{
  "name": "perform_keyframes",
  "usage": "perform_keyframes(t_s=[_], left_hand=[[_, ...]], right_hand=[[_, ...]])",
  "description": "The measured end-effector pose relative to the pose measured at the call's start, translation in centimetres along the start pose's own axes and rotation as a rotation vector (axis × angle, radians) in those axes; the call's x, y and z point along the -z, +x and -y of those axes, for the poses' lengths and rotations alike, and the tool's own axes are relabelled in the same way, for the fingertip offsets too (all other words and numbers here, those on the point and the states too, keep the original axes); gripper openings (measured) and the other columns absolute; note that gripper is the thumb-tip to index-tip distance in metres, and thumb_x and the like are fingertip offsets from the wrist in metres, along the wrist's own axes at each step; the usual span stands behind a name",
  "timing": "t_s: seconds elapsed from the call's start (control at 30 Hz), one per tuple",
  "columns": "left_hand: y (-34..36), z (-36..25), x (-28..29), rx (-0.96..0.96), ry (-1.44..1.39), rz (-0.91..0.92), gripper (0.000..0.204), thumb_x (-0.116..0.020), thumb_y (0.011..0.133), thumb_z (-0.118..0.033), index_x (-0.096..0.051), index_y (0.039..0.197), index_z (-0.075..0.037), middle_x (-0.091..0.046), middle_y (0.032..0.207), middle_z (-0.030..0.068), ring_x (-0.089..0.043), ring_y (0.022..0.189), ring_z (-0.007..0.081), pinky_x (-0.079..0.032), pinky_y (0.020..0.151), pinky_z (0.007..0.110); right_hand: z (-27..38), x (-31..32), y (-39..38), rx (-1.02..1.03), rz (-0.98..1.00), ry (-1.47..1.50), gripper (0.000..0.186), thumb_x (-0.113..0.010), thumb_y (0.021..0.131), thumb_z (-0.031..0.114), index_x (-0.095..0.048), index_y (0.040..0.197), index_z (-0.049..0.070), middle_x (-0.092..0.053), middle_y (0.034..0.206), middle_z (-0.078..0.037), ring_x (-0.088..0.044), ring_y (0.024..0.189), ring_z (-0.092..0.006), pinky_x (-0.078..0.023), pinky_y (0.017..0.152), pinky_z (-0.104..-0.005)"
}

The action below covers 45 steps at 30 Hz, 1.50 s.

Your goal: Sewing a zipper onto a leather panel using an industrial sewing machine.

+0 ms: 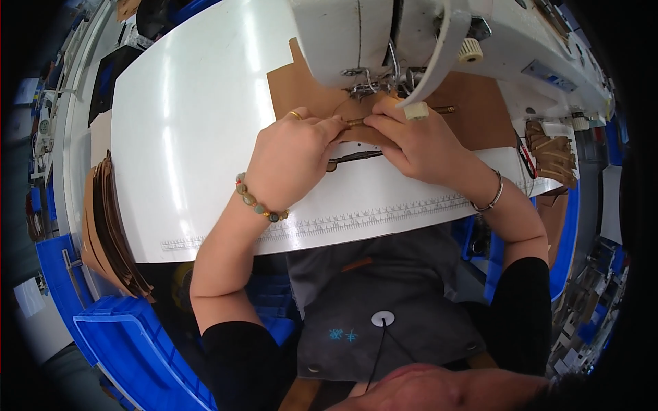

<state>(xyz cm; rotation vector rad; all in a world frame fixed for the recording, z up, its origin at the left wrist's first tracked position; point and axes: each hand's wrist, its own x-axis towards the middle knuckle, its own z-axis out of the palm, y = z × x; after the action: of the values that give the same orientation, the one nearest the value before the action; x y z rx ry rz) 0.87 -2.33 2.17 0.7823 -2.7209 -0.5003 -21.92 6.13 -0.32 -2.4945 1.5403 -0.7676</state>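
Observation:
A flat brown panel [295, 85], like leather or stiff cloth, lies under the head of a white sewing machine [332, 38]. Along its near part runs a narrow brass-coloured strip [356, 123] that resembles a zipper. My left hand [291, 151] pinches this edge from the left, fingertips closed on it. From the other side my right hand [421, 140] presses the same edge, its fingers bent close below the presser foot [363, 89]. The fingertips of both hands nearly meet. Just in front of them lies a thin dark strip [360, 157] with a brassy end.
A printed ruler scale [322, 222] follows the white table's [185, 137] near edge. Brown pieces hang in a stack [106, 226] at the left, and more are bundled [552, 154] at the right, beside a red-and-black tool [526, 161]. A blue crate [137, 342] stands lower left.

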Motion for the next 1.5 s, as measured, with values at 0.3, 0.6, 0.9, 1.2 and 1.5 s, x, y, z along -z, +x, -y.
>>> perform_keyframes(t_s=[0.3,0.6,0.9,1.2,1.5], left_hand=[[-8.2,-1.3,-1.5,-0.338,0.229,-0.299,0.026,-0.084,0.076,-0.02,-0.074,0.097,-0.008,-0.071,0.096,0.0057,-0.07,0.089,0.0233,-0.059,0.075,0.037],[2.0,7.3,-3.6,-0.086,0.247,-0.098,0.045,-0.067,0.092,-0.041,-0.065,0.13,-0.017,-0.065,0.132,0.0063,-0.057,0.126,0.0293,-0.038,0.106,0.06],[10.4,14.3,-9.8,-0.29,0.13,-0.397,0.028,-0.066,0.085,-0.034,-0.069,0.108,-0.017,-0.068,0.111,0.0032,-0.06,0.106,0.0237,-0.041,0.092,0.044],[10.1,13.5,-10.2,-0.249,0.289,-0.386,0.026,-0.066,0.085,-0.033,-0.07,0.105,-0.018,-0.069,0.11,0.002,-0.059,0.107,0.0231,-0.041,0.092,0.041],[6.8,11.1,-3.4,0.158,-0.355,-0.411,0.029,-0.067,0.089,-0.031,-0.07,0.109,-0.011,-0.073,0.107,0.0093,-0.068,0.096,0.0303,-0.052,0.084,0.046]], right_hand=[[0.1,0.2,-0.2,-0.065,0.008,0.003,0.034,-0.074,0.081,0.012,-0.069,0.113,0.001,-0.066,0.115,-0.01,-0.067,0.096,-0.0334,-0.055,0.081,-0.0426],[0.1,1.0,0.3,-0.153,0.063,0.09,0.03,-0.072,0.089,0.02,-0.071,0.113,0.002,-0.068,0.114,-0.01,-0.069,0.09,-0.0339,-0.055,0.081,-0.0407],[0.4,1.3,0.6,-0.184,0.087,0.094,0.031,-0.071,0.092,0.027,-0.073,0.11,0.002,-0.068,0.109,-0.01,-0.069,0.089,-0.0339,-0.055,0.082,-0.0414],[1.0,1.9,0.5,-0.189,0.155,0.088,0.034,-0.069,0.094,0.029,-0.073,0.112,0.001,-0.067,0.111,-0.011,-0.069,0.086,-0.0332,-0.055,0.076,-0.0413],[1.5,1.1,0.1,-0.032,0.083,-0.084,0.049,-0.075,0.089,0.04,-0.072,0.112,-0.002,-0.068,0.117,-0.013,-0.071,0.091,-0.0306,-0.057,0.076,-0.041]])
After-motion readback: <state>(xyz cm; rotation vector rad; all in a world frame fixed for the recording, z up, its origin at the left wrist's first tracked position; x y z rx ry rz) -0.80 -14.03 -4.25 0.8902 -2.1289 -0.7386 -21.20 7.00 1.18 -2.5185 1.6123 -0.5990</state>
